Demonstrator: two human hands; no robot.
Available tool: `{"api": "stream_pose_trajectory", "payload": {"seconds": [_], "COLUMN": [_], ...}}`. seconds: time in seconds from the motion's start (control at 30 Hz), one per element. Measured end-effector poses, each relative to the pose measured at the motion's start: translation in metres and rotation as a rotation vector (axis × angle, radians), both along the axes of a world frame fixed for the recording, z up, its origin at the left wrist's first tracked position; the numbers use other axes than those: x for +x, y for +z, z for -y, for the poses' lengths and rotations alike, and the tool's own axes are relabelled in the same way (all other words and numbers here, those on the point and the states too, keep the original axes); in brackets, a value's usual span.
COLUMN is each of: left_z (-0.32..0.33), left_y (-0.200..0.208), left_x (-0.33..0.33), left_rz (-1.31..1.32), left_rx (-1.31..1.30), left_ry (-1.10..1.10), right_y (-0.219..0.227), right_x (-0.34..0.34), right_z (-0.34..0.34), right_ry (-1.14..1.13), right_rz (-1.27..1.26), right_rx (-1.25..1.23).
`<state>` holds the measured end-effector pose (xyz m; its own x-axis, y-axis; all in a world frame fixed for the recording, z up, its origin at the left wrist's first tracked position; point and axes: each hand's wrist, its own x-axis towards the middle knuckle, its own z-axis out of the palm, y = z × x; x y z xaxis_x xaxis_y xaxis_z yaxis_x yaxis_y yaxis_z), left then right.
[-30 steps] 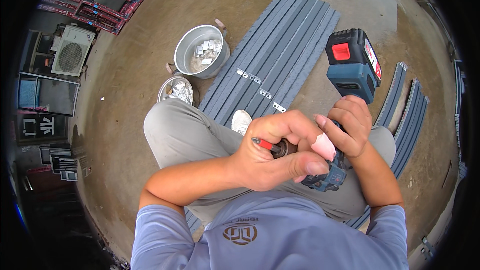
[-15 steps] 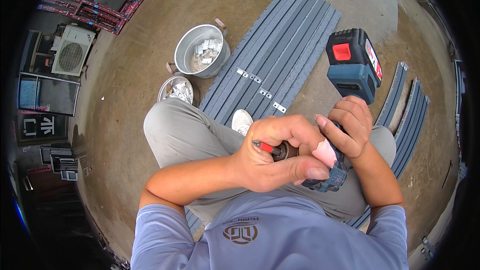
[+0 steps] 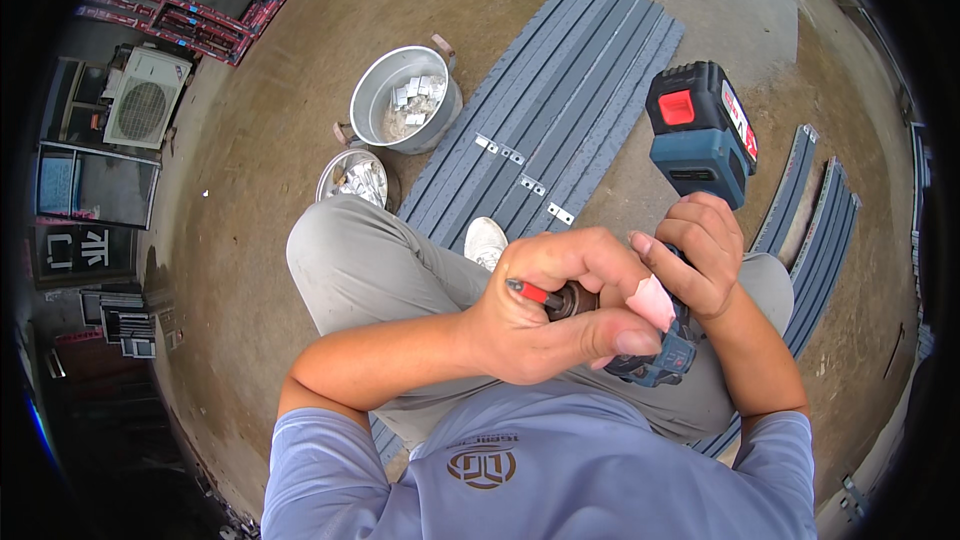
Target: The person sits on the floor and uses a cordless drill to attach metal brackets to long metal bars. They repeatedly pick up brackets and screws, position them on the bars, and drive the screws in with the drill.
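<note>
A blue-and-black cordless drill (image 3: 698, 162) is held across my lap, its battery pointing away from me and its chuck toward the left. My right hand (image 3: 700, 252) is closed round the handle, just below the battery. Over the chuck and front of the body, my left hand (image 3: 550, 315) curls with thumb and forefinger pinched toward the drill. A red-collared screwdriver bit (image 3: 532, 292) sticks out past its palm. Something pink (image 3: 650, 304) covers the left forefinger's tip. The drill's trigger is hidden by my fingers.
Long grey metal profiles (image 3: 560, 90) lie side by side ahead, with small silver brackets (image 3: 532, 185) on them. Left of these stand a metal pot (image 3: 365, 100) of small parts and a smaller bowl (image 3: 325, 180). More profiles (image 3: 790, 190) lie at right.
The drill has rolled slightly, its battery end shifting a little to the left. Both hands keep nearly the same place and grip.
</note>
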<state>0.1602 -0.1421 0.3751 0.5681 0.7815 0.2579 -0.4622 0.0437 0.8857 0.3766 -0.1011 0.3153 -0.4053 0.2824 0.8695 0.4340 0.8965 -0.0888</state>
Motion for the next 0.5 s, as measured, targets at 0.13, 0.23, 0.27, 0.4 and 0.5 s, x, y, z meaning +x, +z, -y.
{"api": "stream_pose_trajectory", "payload": {"seconds": [0.13, 0.23, 0.27, 0.4, 0.5], "left_z": [0.000, 0.000, -0.001, -0.006, -0.013], "left_y": [-0.005, -0.007, -0.007, -0.005, -0.007], "left_x": [0.006, 0.009, 0.009, 0.007, 0.011], "left_rz": [0.101, 0.145, 0.165, 0.082, 0.037], "left_rx": [0.007, 0.028, 0.009, -0.027, -0.019], "left_ry": [0.046, 0.073, 0.063, 0.072, 0.182], "right_y": [0.000, 0.000, -0.002, -0.015, -0.028], "right_x": [0.000, -0.001, -0.001, -0.005, -0.009], "right_z": [0.000, 0.000, -0.001, -0.002, 0.008], "right_ry": [0.015, 0.040, 0.047, 0.179, 0.232], "right_rz": [0.007, -0.003, -0.009, -0.100, -0.110], "right_rx": [-0.027, -0.062, -0.075, -0.261, -0.545]}}
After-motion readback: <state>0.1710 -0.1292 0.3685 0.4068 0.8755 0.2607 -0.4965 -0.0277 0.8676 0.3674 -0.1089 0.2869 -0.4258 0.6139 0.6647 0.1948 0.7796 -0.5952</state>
